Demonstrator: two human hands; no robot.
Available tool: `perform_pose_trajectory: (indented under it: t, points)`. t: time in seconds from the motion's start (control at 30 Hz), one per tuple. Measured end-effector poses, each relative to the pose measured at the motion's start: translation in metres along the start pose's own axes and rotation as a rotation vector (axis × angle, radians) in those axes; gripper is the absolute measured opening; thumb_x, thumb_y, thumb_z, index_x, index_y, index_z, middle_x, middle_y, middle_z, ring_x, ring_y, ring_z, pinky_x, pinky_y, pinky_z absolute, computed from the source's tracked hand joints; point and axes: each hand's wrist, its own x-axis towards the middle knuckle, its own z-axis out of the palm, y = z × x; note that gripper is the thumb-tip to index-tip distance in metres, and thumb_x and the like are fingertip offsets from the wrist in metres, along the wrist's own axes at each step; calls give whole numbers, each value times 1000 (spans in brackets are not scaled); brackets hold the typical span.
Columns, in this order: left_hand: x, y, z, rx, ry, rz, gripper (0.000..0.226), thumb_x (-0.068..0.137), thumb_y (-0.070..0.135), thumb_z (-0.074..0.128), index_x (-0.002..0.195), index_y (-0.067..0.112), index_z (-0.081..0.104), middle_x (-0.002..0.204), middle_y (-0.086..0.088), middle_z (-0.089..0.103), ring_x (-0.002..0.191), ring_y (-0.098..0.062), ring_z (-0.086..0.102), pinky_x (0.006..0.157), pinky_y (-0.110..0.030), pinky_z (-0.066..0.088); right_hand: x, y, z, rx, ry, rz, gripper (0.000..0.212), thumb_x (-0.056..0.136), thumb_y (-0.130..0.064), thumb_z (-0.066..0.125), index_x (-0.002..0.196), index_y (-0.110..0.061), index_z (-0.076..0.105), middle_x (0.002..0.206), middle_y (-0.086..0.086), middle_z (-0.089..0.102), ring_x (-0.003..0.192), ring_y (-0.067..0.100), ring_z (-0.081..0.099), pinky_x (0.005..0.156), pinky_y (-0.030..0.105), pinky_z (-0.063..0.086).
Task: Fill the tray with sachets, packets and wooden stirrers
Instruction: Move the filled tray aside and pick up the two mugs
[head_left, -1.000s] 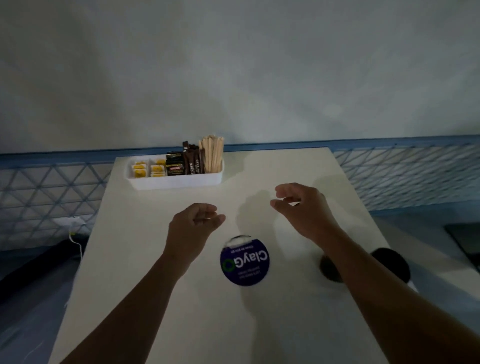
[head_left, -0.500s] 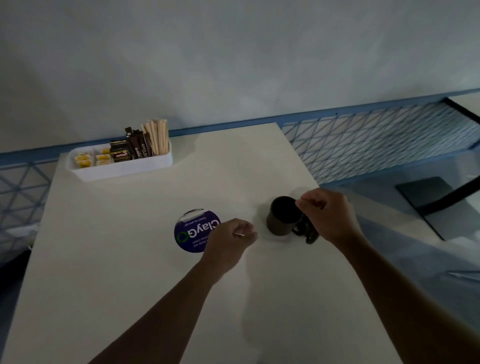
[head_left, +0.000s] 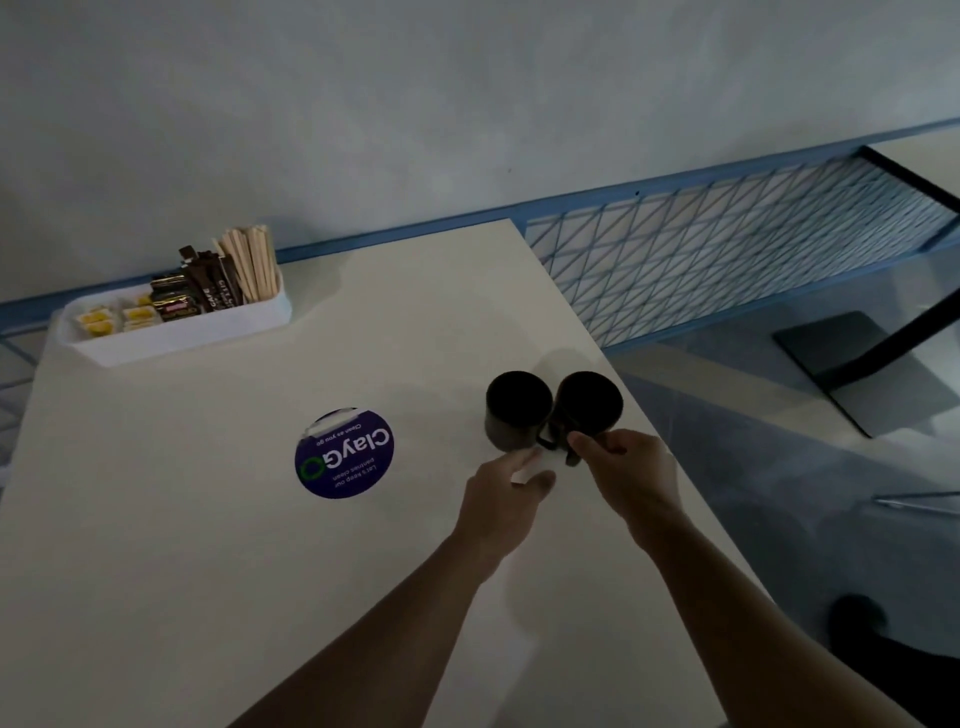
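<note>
Pinching right mug (head_left: 589, 402) handle in right hand (head_left: 631, 475), left hand (head_left: 506, 499) grasp unclear; tray (head_left: 182, 338) far ahead-left likely light, rigid, hold rim.

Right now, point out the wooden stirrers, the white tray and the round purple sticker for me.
wooden stirrers (head_left: 253, 264): head view, middle of the upright bundle.
white tray (head_left: 182, 340): head view, its near side wall.
purple sticker (head_left: 344, 453): head view, centre of the disc on the table.
</note>
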Motion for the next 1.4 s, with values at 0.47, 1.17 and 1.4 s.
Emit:
perform_pose_trajectory:
  t: [0.47, 1.17, 1.4]
  points:
    - [22, 12, 42, -424, -36, -108, 60, 93, 34, 63, 147, 21, 39, 144, 1, 49, 114, -19, 61, 88, -33, 57, 21, 17, -21, 264, -82, 145, 14, 97, -30, 61, 95, -20, 70, 89, 5, 71, 79, 22, 70, 69, 36, 57]
    - [25, 5, -15, -427, 318, -64, 28, 95, 39, 55, 76, 21, 67, 85, 1, 72, 86, -17, 70, 89, -49, 56, 29, -4, 11, 354, -152, 67, 28, 102, -36, 50, 97, -15, 68, 95, 7, 68, 88, 27, 67, 90, 48, 57]
    - [32, 8, -71, -507, 400, -41, 27, 95, 34, 58, 75, 19, 68, 88, -4, 73, 89, -19, 70, 91, -49, 56, 38, -46, 44, 371, -210, 14, 29, 99, -32, 56, 82, -12, 69, 80, 7, 71, 71, 21, 65, 86, 55, 58]
